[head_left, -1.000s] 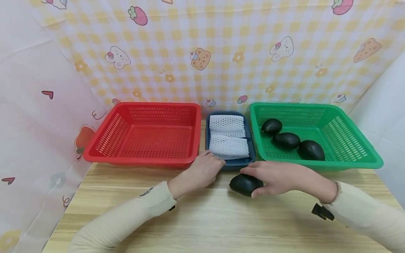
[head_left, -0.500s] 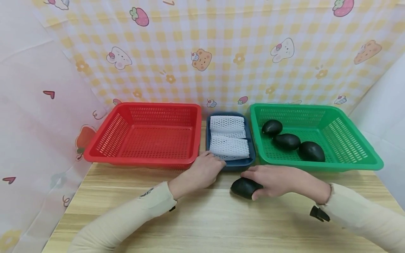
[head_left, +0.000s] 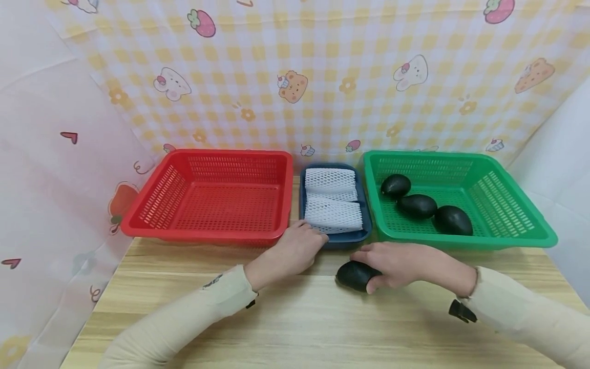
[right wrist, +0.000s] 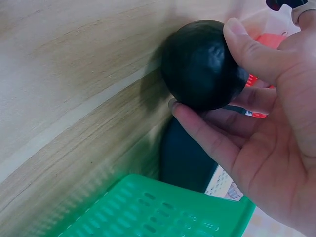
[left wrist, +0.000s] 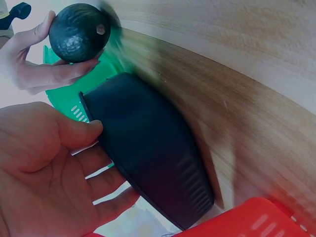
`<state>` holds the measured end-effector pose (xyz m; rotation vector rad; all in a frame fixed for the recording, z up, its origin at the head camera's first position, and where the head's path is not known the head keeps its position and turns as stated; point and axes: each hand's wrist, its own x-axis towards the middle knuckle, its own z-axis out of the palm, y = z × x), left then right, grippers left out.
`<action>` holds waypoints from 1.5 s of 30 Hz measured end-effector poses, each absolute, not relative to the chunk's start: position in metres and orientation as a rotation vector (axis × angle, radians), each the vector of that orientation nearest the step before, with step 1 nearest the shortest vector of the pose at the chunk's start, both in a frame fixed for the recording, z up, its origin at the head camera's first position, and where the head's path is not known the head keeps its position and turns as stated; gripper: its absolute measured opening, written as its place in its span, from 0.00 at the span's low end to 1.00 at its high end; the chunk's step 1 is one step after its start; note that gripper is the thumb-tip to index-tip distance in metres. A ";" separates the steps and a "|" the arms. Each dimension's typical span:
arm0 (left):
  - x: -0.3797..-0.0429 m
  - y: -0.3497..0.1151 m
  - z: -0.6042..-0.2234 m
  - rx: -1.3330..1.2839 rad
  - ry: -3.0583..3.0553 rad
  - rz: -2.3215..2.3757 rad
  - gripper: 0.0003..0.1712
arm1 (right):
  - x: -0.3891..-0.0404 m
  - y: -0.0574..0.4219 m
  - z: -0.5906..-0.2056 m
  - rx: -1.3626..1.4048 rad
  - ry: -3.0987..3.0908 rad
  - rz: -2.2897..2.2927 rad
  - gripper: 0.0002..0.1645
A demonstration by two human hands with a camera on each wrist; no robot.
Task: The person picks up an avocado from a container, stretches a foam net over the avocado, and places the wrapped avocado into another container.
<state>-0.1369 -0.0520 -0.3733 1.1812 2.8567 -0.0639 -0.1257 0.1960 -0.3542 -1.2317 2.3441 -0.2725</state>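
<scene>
Gripping one dark avocado [head_left: 356, 275] between thumb and fingers, the right hand [head_left: 397, 264] holds it just in front of the blue tray [head_left: 348, 238]. The left hand [head_left: 295, 248] pinches the tray's near-left rim; three more avocados [head_left: 417, 206] lie in the green basket [head_left: 502, 205]

A small tray [head_left: 348, 239] stands on a tabletop [head_left: 295, 328], between a left basket [head_left: 207, 234] and a right basket [head_left: 461, 241]; a curtain [head_left: 322, 118] hangs behind. Net sleeves [head_left: 334, 212] lie in the tray. Three avocados [head_left: 417, 206] lie toward the right basket's left side. A fourth avocado [head_left: 353, 277] is before the tray, in the right fingers [right wrist: 205, 134]. The left fingers [left wrist: 106, 183] are at the tray's near left corner.
</scene>
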 end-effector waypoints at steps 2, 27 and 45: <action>-0.137 -0.052 -0.373 1.180 2.855 -0.056 0.17 | -0.126 0.196 -0.355 -1.234 2.349 -0.271 0.36; -0.145 -0.048 -0.354 1.244 2.886 0.173 0.14 | -0.129 0.195 -0.353 -1.245 2.329 -0.323 0.35; -0.156 -0.031 -0.334 1.112 2.955 0.138 0.29 | -0.129 0.194 -0.352 -1.212 2.320 -0.327 0.36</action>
